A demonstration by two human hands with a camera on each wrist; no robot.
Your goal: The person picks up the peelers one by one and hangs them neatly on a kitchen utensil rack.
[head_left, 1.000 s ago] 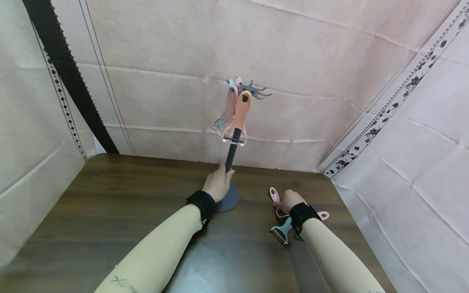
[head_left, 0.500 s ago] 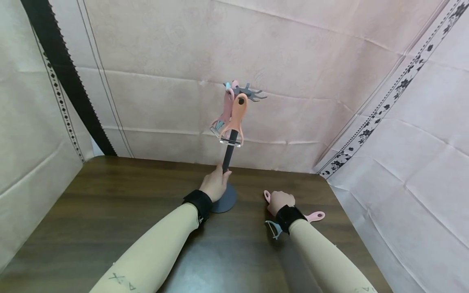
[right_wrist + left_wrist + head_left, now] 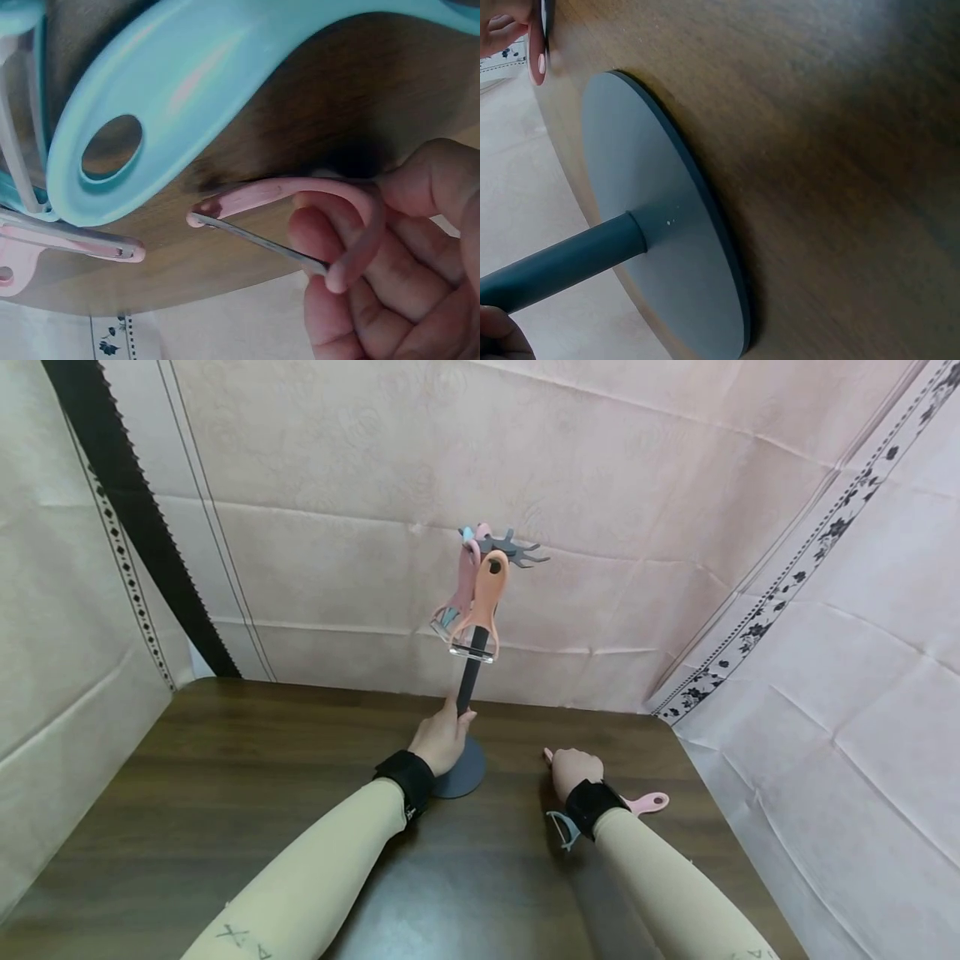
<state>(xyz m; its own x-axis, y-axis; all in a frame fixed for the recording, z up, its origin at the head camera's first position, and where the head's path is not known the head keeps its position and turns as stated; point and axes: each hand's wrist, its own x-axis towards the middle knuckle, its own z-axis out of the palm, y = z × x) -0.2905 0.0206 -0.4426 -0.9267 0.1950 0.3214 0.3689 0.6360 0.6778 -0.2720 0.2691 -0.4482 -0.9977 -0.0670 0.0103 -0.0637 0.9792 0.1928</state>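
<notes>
My left hand (image 3: 438, 739) grips the dark pole (image 3: 468, 681) of a stand with a round grey base (image 3: 660, 217). Hooks (image 3: 517, 550) fan out at its top. An orange peeler (image 3: 491, 589) hangs there, with a pink peeler (image 3: 467, 577) and part of a blue one beside it. On the right, my right hand (image 3: 577, 772) pinches a pink peeler (image 3: 367, 217) by thumb and fingers near its head. The metal blade shows in the right wrist view, and only the handle's tip (image 3: 548, 755) shows past the hand in the head view.
Beside my right wrist lie a blue peeler (image 3: 564, 828) and another pink peeler (image 3: 648, 802), partly covered by the arm. A blue handle (image 3: 195, 82) looms close in the right wrist view. Pale cloth (image 3: 337, 568) hangs behind the brown table (image 3: 262, 752).
My right hand has shifted a little left and curled farther over the pink peeler, so less of its handle shows. My left hand keeps its grip on the pole.
</notes>
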